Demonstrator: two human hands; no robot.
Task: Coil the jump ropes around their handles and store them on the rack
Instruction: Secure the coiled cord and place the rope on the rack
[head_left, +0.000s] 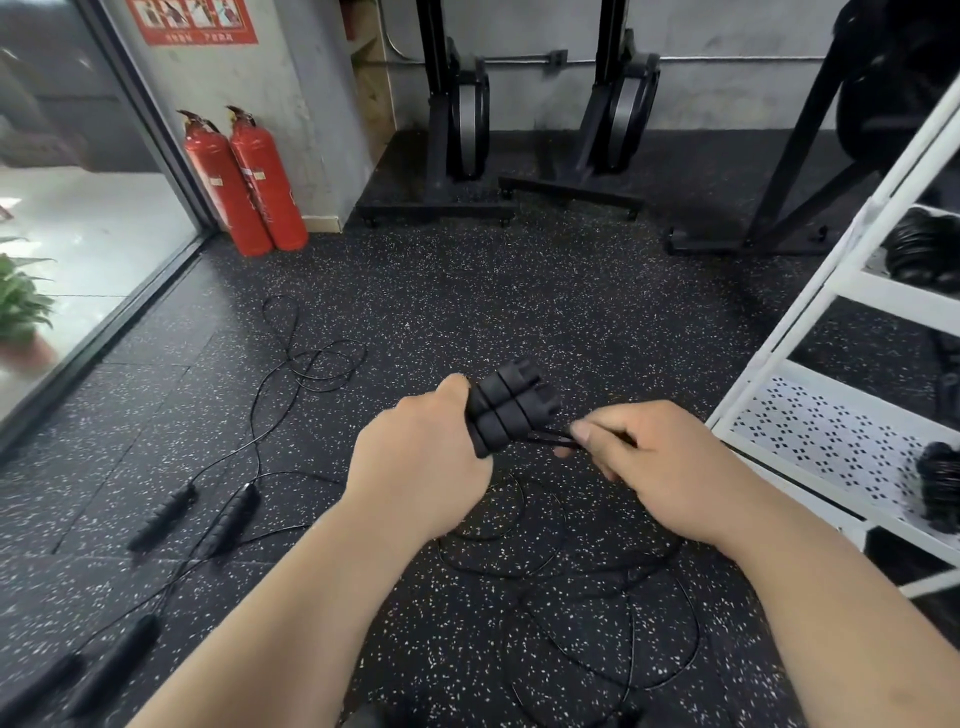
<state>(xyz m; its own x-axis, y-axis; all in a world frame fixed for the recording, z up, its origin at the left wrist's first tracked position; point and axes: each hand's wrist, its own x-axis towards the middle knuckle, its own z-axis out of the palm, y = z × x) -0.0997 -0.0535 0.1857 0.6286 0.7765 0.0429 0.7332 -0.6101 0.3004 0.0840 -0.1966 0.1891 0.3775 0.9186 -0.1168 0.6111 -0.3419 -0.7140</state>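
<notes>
Two black ribbed foam jump-rope handles (511, 402) are held side by side above the speckled black rubber floor (467, 291), just left of the white metal rack (831, 441). They are gripped at their lower ends by the left hand (421, 467), with their upper ends pointed up and to the right. The thin black cord (550, 439) is pinched between the thumb and forefinger of the right hand (660, 462), just beside the handles.

The left fingers and the handles' lower parts are hidden behind the back of that hand. Whether any cord is wound round the handles cannot be made out. The rest of the cord is seen in loose loops on the floor beneath both forearms. Dark bundles (940, 488) on the rack's perforated shelf are cut off at the frame edge.
</notes>
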